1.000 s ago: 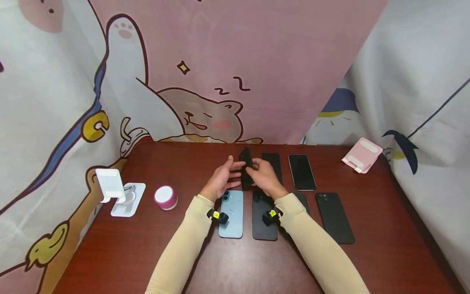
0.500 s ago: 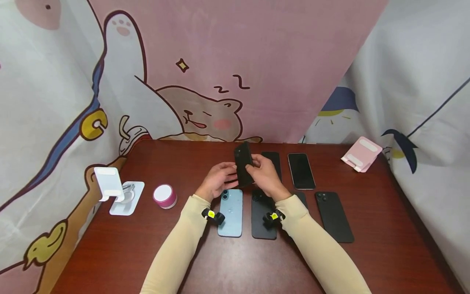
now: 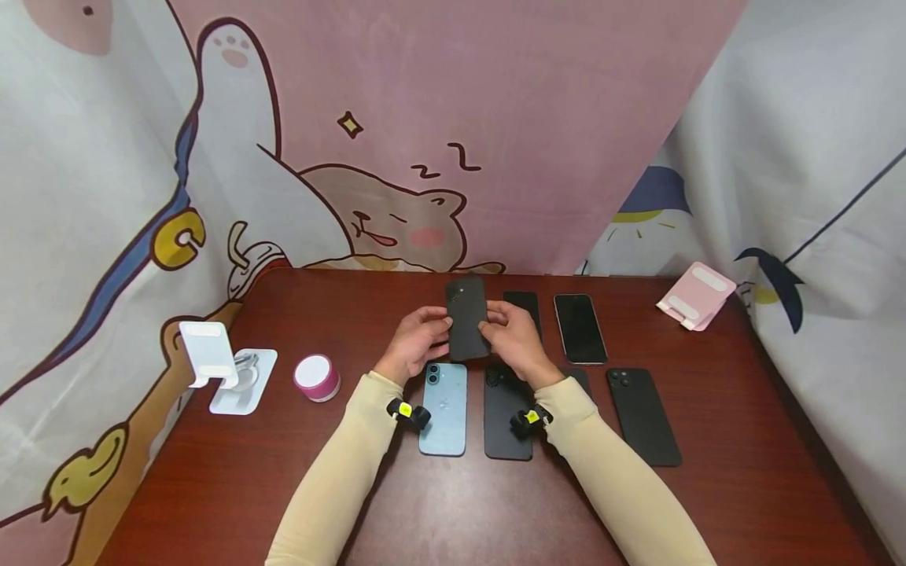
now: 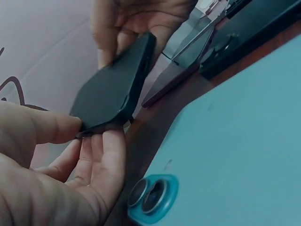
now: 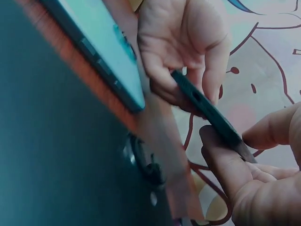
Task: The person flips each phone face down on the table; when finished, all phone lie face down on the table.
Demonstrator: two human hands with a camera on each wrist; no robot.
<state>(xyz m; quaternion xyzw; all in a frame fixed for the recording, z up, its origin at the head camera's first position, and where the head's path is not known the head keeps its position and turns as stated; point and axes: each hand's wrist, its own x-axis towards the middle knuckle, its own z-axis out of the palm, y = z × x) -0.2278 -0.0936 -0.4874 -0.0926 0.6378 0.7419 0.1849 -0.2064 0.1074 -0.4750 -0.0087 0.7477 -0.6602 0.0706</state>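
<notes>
A black phone [image 3: 467, 321], its camera side toward the head camera, is held up off the table between both hands. My left hand [image 3: 416, 339] pinches its left edge, thumb [image 4: 61, 127] on one face and fingers under the other. My right hand [image 3: 518, 339] pinches the opposite edge; the right wrist view shows the phone nearly edge-on. Just below lies a light blue phone [image 3: 443, 417], camera side up. Beside it a dark phone [image 3: 504, 424] lies partly under my right wrist.
Behind my right hand lie a dark phone [image 3: 525, 308] and a screen-up phone [image 3: 580, 330]. Farther right is a black phone [image 3: 646, 417]. A pink stand [image 3: 697, 297] is at the back right. At left are a white stand [image 3: 211, 352] and a pink-and-white round jar [image 3: 317, 378].
The black phone has turned from nearly edge-on to showing its camera side and shifted slightly left. My left fingers, loosely spread beside it before, now grip its left edge.
</notes>
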